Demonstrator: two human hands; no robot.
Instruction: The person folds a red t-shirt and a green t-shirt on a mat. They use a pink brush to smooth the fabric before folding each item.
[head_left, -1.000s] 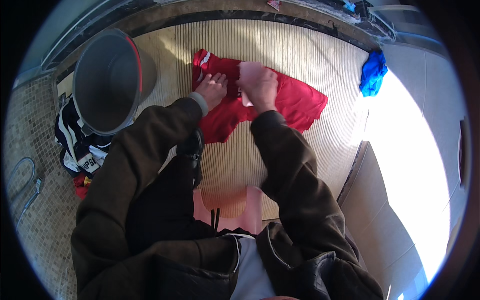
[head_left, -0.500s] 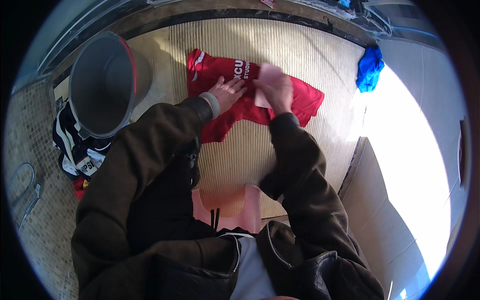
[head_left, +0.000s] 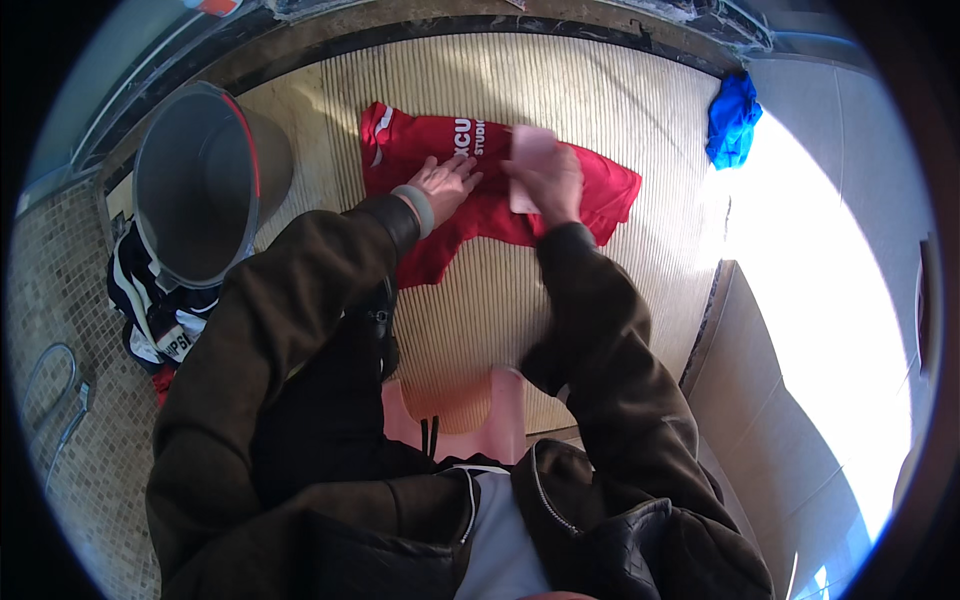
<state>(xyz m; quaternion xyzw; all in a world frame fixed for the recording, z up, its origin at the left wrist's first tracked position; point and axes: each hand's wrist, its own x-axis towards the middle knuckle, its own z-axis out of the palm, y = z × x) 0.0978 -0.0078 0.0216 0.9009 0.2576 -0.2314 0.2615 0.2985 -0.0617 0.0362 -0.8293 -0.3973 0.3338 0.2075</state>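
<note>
A red garment [head_left: 478, 210] with white lettering lies spread on the ribbed, straw-coloured floor. My left hand [head_left: 445, 187] rests on it with the fingers stretched out, a pale band around its wrist. To the right of it, my right hand [head_left: 553, 185] is closed around a flat, pale pink rectangular block [head_left: 533, 143] that sits on the cloth. The underside of the block is hidden, so its exact kind cannot be told.
At the left stands a grey bucket [head_left: 195, 185], with a heap of dark and white clothes [head_left: 140, 285] beside it. A blue cloth [head_left: 735, 120] lies at the far right by the tiled wall. Below me is a pink plastic stool [head_left: 507, 415]; a metal hose [head_left: 72, 420] is at the left.
The whole view has shifted slightly. Both hands keep about the same places on the red garment, and the pink block stays in my right hand.
</note>
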